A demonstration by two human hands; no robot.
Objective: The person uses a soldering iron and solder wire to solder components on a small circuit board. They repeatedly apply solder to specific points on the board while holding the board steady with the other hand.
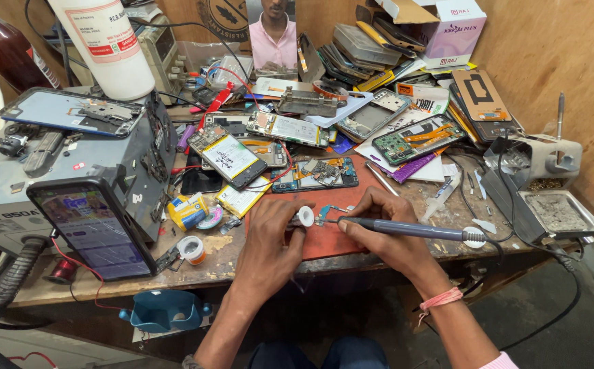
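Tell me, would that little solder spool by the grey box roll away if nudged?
Probably not as it lies: the solder spool rests flat on one flange on the bench. Tipped onto its round rim, it likely would roll. It looks small, so probably easy to push.

Free room is scarce — only the red mat (341, 239) at the tabletop's (228, 263) front edge lies open. Opened phones (416, 139) crowd the back, a grey station (71, 184) blocks the left edge, a metal tray (558, 213) the right corner.

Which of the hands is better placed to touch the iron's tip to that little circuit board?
Probably the right hand: it grips the soldering iron, tip beside the small circuit board. The left hand pins the board.
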